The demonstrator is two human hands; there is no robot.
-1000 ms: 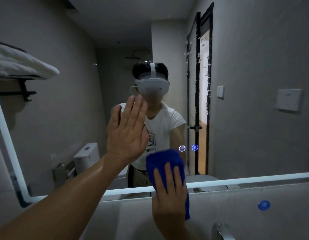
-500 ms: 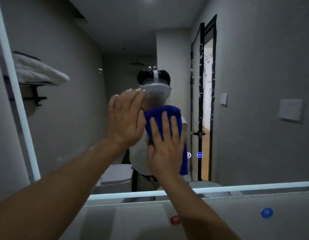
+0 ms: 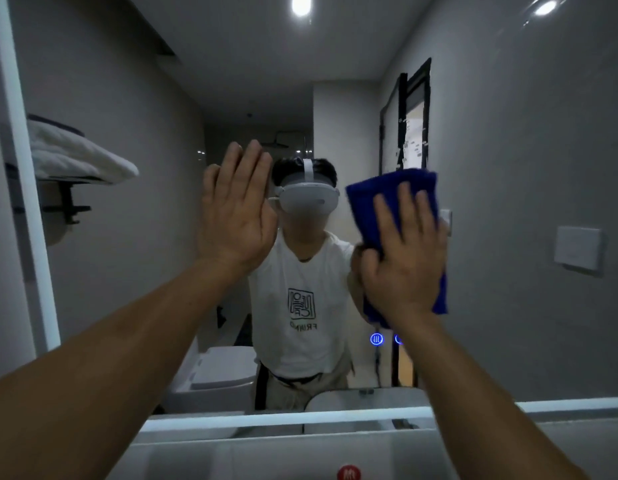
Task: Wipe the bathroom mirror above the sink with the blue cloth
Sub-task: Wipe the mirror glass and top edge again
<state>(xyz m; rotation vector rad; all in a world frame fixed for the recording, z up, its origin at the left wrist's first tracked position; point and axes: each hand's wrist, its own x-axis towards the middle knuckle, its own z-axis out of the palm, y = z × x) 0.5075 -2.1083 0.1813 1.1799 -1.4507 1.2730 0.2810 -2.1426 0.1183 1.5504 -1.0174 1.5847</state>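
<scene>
The large bathroom mirror (image 3: 508, 168) fills most of the view, edged by a lit white strip. My right hand (image 3: 402, 258) presses a blue cloth (image 3: 387, 192) flat against the glass right of centre, fingers spread over it. My left hand (image 3: 236, 209) is raised left of centre, palm flat toward the mirror, fingers together, holding nothing. The cloth's lower part is hidden behind my right hand.
Two small blue glowing touch icons (image 3: 376, 339) sit on the glass just below the cloth. The mirror's lit left edge (image 3: 20, 168) and bottom edge (image 3: 266, 419) frame it. Reflected are a person, a towel shelf (image 3: 75, 157), a toilet and a doorway. A red round mark (image 3: 348, 473) shows below.
My right hand has carried the cloth from the mirror's bottom edge up and then to the right across the glass. My left hand has stayed flat on the mirror and sits slightly higher.
</scene>
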